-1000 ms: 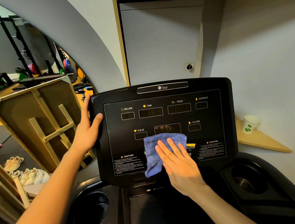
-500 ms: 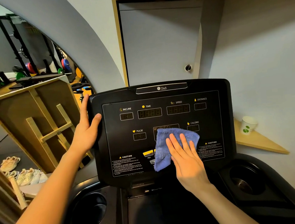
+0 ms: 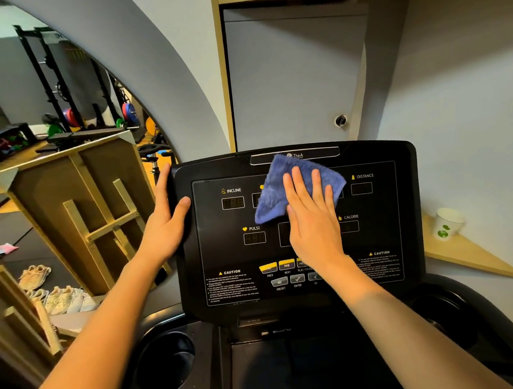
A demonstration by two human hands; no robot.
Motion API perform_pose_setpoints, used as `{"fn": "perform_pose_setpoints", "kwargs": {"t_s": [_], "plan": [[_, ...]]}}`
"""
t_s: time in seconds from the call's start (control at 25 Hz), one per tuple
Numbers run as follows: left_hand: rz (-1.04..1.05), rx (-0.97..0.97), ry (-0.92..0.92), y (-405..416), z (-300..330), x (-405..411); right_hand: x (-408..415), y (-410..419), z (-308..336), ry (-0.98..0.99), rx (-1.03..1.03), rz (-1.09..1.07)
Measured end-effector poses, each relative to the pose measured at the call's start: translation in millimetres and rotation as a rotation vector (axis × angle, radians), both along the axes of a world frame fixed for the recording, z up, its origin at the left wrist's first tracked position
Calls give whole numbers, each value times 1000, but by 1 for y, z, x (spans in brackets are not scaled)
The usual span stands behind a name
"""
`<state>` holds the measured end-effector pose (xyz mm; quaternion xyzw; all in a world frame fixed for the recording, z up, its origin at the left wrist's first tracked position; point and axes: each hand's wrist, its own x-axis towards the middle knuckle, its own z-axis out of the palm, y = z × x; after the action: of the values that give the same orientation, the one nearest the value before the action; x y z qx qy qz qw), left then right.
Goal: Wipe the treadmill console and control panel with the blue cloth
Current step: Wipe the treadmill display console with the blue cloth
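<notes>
Blue cloth (image 3: 291,186) pressed flat under the right hand (image 3: 311,217) – fingers straight – high on the treadmill console (image 3: 404,200); left hand (image 3: 166,225) grips its left edge.

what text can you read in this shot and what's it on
All on the console:
"TheA": top bar
"INCLINE", "DISTANCE", "PULSE", "CALORIE": above the displays
"CAUTION": twice, bottom left and right; the fine print below is too small
"PREV", "NEXT", "PRESET", "ENTER": under the buttons
"PLAY/PAUSE": partly hidden by the right hand
Labels under the cloth are hidden.
Cup: green marks, no readable words.
</notes>
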<state>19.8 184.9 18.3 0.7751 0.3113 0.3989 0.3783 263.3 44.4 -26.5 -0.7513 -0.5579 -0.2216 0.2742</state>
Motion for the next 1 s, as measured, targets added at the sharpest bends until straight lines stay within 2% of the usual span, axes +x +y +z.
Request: {"fn": "perform_pose_setpoints", "kwargs": {"t_s": [0.48,0.84,1.0], "plan": [[8,6,2,-2,3,-3,-10,48,54,-47,48,-43],[-11,-3,-20,-7,5,-1,14,31,50,-132,84,26],[4,8,-29,-5,3,-1,62,0,47,-69,82,-16]]}}
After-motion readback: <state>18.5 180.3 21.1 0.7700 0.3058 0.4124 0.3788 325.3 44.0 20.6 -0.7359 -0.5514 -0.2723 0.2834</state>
